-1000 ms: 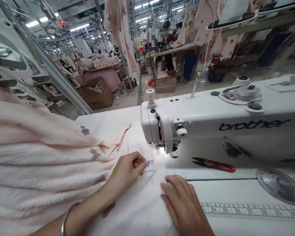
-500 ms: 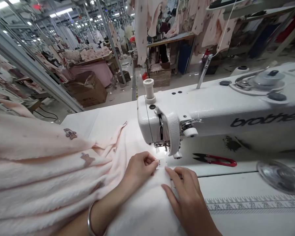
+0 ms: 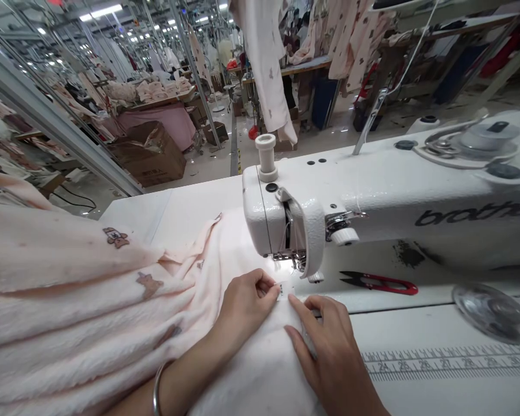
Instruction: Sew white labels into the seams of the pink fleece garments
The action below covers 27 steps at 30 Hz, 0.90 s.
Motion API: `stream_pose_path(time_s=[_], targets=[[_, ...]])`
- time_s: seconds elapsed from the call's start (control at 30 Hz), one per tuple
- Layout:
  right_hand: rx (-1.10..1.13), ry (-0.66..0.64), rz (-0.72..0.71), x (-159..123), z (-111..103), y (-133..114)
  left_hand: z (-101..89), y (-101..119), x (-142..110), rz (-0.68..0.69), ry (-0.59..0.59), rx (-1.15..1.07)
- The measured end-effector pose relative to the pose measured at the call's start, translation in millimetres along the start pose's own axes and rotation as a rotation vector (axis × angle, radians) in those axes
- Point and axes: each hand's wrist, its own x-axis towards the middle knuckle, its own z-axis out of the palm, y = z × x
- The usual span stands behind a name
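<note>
Pale pink fleece fabric (image 3: 251, 364) with small bear prints spreads from the left across the table to just below the sewing machine's needle area. On it lies a small white label (image 3: 286, 289), in front of the lit presser foot (image 3: 292, 264). My left hand (image 3: 247, 300) pinches the label's left edge between thumb and forefinger. Touching the fabric just right of the label, my right hand (image 3: 329, 335) rests with thumb and forefinger apart, its forefinger tip near the label's lower right corner. The other fingers of that hand are curled.
The white sewing machine (image 3: 286, 214) stands over the table. Red thread snips (image 3: 379, 282) lie right of the needle, near a clear round plastic disc (image 3: 496, 312). A printed ruler scale (image 3: 442, 363) runs along the table's right side. Pink garments (image 3: 268, 63) hang beyond the machine.
The view has shifted slightly. Both hands stay nearly where they were, with the left still pinching the label. A hanging garment beyond the machine has swung right and lower.
</note>
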Motion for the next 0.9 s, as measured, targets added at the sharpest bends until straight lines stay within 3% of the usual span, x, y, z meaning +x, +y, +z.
stream_pose_path(time_s=[0.23, 0.37, 0.43, 0.57, 0.9], targets=[[-0.006, 0.041, -0.033, 0.9, 0.8, -0.2, -7.1, 9.1, -5.3, 0.099, 0.014, 0.14], [-0.019, 0.062, -0.065, 3.4, -0.4, -2.1, -30.2, 11.0, -30.6, 0.39, 0.024, 0.43], [-0.018, 0.067, -0.076, 3.3, -0.6, -2.6, -37.9, 6.3, -42.6, 0.577, -0.037, 0.572], [-0.003, 0.058, -0.066, 2.3, -0.4, -2.2, -36.4, -9.5, -48.0, 0.861, -0.144, 0.728], [0.014, 0.039, -0.051, 1.8, 0.3, -1.8, -21.5, -31.2, -31.1, 0.963, -0.126, 0.718]])
